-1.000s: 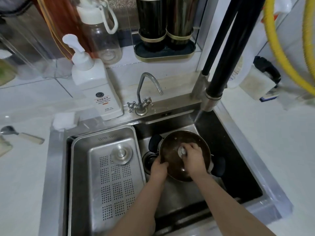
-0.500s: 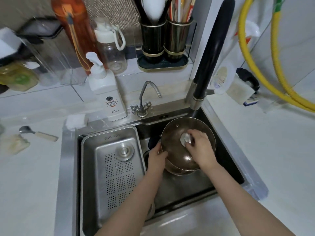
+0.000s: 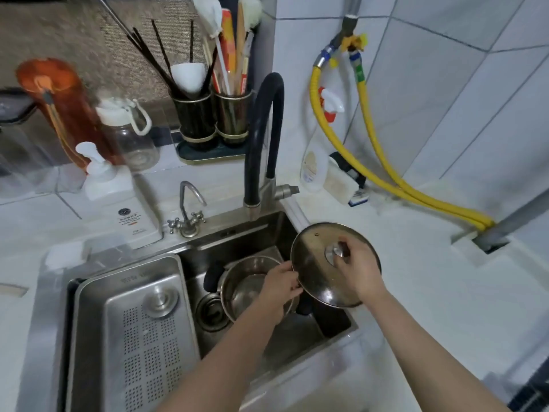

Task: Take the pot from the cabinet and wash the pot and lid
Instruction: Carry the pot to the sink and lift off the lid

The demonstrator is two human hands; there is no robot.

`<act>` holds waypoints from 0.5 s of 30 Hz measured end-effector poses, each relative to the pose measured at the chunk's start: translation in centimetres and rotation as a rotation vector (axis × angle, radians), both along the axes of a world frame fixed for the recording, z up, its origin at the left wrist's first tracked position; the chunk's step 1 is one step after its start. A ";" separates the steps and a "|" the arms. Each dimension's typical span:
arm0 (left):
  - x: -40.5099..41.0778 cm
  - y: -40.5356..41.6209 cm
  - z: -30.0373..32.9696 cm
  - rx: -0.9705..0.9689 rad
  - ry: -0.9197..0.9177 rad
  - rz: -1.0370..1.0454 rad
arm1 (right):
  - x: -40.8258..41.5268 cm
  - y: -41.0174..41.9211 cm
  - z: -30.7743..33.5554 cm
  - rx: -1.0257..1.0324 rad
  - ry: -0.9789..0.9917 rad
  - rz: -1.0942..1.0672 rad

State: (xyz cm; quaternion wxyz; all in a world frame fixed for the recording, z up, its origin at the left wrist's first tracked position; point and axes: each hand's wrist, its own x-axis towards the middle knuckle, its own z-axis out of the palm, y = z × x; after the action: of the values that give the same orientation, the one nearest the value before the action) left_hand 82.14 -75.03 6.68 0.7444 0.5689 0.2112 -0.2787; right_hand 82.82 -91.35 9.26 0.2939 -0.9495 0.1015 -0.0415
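Observation:
A steel pot (image 3: 246, 288) with dark handles stands uncovered in the right basin of the sink (image 3: 332, 328). Its round lid (image 3: 315, 263) is held up and tilted over the sink's right edge. My right hand (image 3: 358, 270) grips the lid's metal knob (image 3: 334, 252). My left hand (image 3: 280, 285) rests over the pot's right rim, and its fingertips touch the lid's left edge.
A perforated steel tray (image 3: 139, 331) fills the left basin. A black tall faucet (image 3: 264, 138) and a small tap (image 3: 187, 209) stand behind the sink. A soap pump bottle (image 3: 124, 200), bottles and utensil holders (image 3: 214, 120) line the back. Yellow hoses (image 3: 386, 173) run along the right wall.
The lid has come off the pot and moved up and right over the sink's edge, carried by my right hand. The pot now stands uncovered. My left hand stays at the lid's edge.

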 end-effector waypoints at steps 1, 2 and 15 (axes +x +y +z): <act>0.2 -1.1 0.0 0.021 0.008 -0.021 | 0.2 -1.1 -0.3 -0.003 0.004 0.002; 0.3 -2.1 0.0 0.035 0.019 -0.028 | 0.4 -2.0 -0.4 -0.006 0.009 -0.001; 2.6 -10.8 -1.0 0.031 0.134 -0.049 | 2.1 -10.4 -3.9 0.083 0.098 -0.050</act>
State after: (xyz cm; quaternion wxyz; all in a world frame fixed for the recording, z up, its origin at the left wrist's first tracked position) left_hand 84.74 -85.85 5.72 0.7127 0.5655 0.2508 -0.3308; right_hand 84.91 -101.75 5.36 0.3264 -0.9346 0.1411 0.0020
